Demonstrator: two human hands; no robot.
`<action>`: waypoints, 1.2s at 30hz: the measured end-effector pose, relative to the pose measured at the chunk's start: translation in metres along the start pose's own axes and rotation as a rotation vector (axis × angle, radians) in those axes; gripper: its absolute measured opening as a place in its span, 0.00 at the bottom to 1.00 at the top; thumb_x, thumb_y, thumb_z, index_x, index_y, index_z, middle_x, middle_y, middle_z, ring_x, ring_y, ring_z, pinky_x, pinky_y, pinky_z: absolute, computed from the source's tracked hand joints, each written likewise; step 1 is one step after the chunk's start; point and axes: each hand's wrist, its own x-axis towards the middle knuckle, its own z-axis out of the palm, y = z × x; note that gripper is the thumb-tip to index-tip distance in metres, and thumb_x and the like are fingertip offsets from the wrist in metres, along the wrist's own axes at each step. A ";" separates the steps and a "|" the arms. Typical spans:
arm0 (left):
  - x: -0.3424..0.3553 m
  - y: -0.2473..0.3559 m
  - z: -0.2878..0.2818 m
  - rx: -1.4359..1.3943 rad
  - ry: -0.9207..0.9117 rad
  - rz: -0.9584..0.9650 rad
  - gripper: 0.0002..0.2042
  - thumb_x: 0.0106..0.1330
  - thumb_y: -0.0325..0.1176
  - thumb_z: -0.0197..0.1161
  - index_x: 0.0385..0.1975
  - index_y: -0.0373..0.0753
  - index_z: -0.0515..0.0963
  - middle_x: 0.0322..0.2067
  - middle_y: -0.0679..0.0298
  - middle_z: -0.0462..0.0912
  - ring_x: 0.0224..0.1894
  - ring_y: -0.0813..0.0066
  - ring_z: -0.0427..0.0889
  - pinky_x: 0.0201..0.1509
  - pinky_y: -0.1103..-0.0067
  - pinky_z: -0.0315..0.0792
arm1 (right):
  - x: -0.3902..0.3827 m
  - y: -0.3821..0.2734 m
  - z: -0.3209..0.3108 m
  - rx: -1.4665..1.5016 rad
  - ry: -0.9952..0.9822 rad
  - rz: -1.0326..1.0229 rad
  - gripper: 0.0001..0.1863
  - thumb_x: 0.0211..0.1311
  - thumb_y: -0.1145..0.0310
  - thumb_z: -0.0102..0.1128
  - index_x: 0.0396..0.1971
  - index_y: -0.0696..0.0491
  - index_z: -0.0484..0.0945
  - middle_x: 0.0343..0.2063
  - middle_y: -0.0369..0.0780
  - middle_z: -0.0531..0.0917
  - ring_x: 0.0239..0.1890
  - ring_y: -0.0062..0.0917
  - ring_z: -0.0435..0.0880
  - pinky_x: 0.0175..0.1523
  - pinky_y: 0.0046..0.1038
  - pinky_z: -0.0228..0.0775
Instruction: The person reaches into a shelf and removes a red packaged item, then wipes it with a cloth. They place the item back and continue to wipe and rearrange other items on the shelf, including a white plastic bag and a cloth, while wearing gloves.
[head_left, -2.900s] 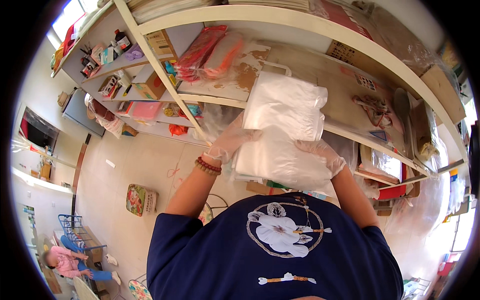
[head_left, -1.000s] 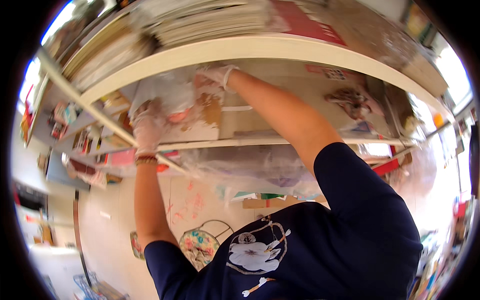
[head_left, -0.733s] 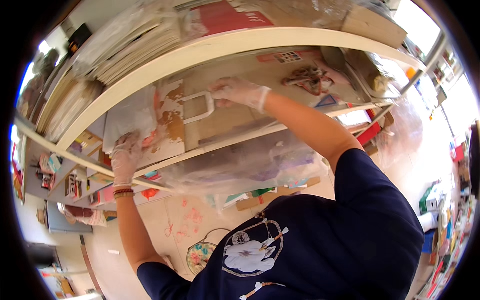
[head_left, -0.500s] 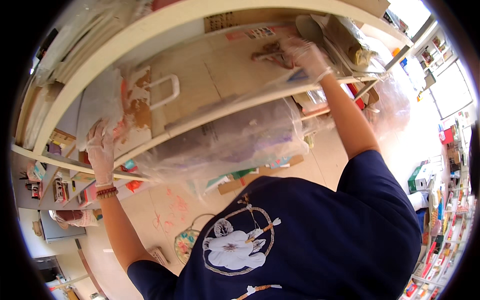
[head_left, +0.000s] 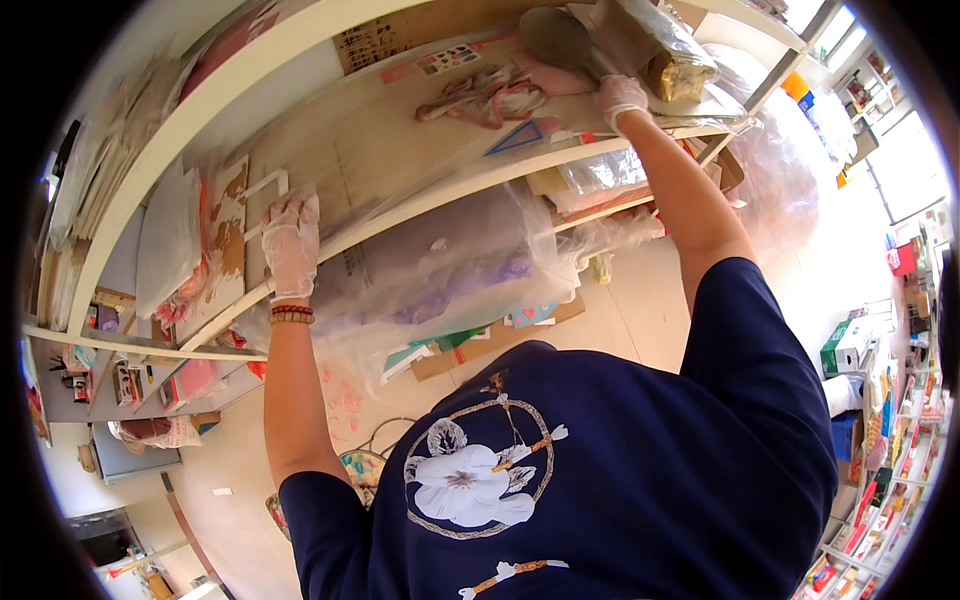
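Note:
Both hands wear thin clear plastic gloves. My left hand (head_left: 291,238) lies over the shelf's front rail beside a white handle (head_left: 266,188), its fingers stretched out and holding nothing. Farther right, my right hand (head_left: 622,100) is closed at the end of a grey, rounded flat object (head_left: 556,38), beside a tray. Its fingertips are partly hidden, so what they grip cannot be made out. Left of it, a crumpled pink-and-white cloth (head_left: 480,98) lies on the shelf board (head_left: 375,150). A blue triangular ruler (head_left: 513,138) lies near the front rail.
A light tray (head_left: 705,105) carries a plastic-wrapped package (head_left: 680,70) at the shelf's right end. Papers in clear plastic (head_left: 168,240) stand at its left end. Below hangs a large plastic-covered bundle (head_left: 440,265). The pale front rail (head_left: 430,198) crosses before me.
My left hand has shifted right, from the shelf's left end to beside the white handle. My right hand has left the cloth for the grey object and tray. The view has shifted too.

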 end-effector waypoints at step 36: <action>-0.007 0.020 0.005 0.144 0.009 -0.221 0.24 0.65 0.53 0.47 0.30 0.36 0.80 0.35 0.52 0.79 0.47 0.52 0.71 0.51 0.65 0.66 | 0.055 0.114 -0.107 1.201 -0.168 0.128 0.15 0.66 0.56 0.46 0.35 0.53 0.73 0.11 0.29 0.66 0.11 0.16 0.59 0.16 0.22 0.50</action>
